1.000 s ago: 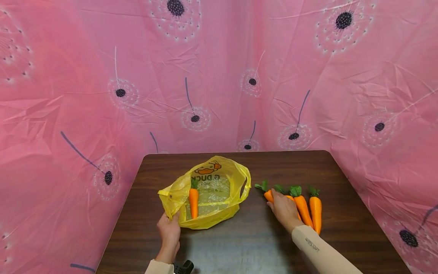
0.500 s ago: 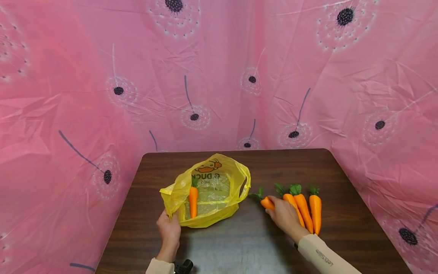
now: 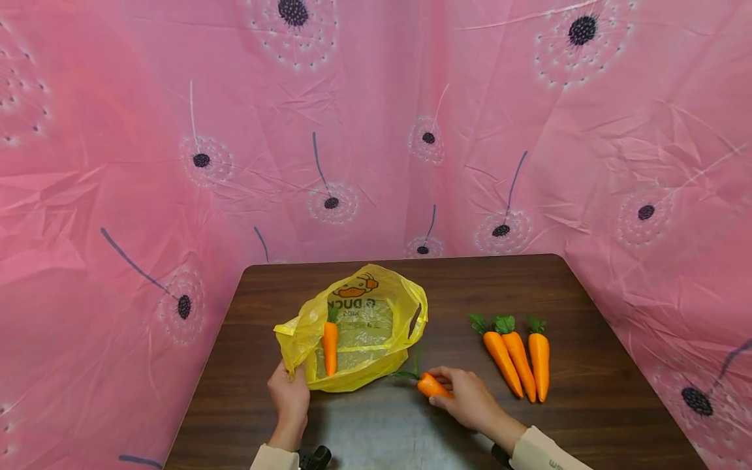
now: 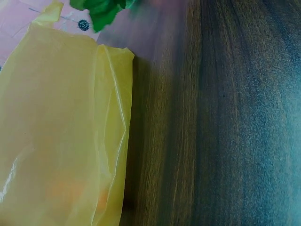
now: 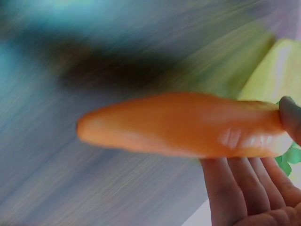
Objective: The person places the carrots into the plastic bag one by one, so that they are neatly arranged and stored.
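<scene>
A yellow plastic bag [image 3: 367, 380] lies on the table with its mouth facing me, a duck print on its back wall. My left hand [image 3: 290, 393] grips the bag's near-left edge. Inside the bag, toward its left, is one carrot [image 3: 330, 349] with green leaves. My right hand [image 3: 468, 399] holds another carrot [image 5: 183, 125] between thumb and fingers, just right of the bag, leaves pointing at it. In the left wrist view the bag's side [image 4: 51, 108] fills the left, and green leaves [image 4: 101, 12] show at the top; the left hand is out of that view.
Three more carrots [image 3: 523, 365] lie side by side at the right of the brown wooden table [image 3: 599, 405]. A pink patterned cloth [image 3: 376, 130] hangs behind and around the table. Dark devices [image 3: 315, 458] sit at the wrists.
My right hand has lifted the leftmost carrot of the row and carried it left and nearer to me, close to the bag. The left hand keeps its grip on the bag.
</scene>
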### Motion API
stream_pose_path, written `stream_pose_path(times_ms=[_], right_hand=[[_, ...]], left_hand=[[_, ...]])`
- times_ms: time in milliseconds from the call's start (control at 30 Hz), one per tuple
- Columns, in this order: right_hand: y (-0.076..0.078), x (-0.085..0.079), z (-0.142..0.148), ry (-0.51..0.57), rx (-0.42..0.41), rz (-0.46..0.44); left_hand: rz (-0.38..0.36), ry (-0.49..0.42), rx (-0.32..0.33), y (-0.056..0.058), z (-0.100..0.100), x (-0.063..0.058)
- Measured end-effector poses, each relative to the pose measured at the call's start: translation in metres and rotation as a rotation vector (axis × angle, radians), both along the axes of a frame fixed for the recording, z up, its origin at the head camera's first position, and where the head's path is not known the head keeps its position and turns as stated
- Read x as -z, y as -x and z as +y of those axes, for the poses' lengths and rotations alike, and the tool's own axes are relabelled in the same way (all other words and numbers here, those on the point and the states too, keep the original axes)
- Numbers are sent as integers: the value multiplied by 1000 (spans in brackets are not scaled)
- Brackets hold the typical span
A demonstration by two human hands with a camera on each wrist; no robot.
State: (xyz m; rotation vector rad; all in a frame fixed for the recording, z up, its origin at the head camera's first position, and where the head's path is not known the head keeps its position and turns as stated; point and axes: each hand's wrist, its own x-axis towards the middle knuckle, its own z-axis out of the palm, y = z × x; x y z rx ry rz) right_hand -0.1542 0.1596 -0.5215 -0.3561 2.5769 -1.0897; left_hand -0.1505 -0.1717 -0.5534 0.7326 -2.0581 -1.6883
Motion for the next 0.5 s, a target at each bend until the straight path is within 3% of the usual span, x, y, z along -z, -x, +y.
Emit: stream_pose_path(times_ms=[267, 500], right_hand=[[-7, -16, -31, 301, -106, -254], [-5, -33, -64, 505, -159, -340]], left_hand=[[27, 4, 9, -2, 1, 1], [17, 18, 8, -2, 1, 1]])
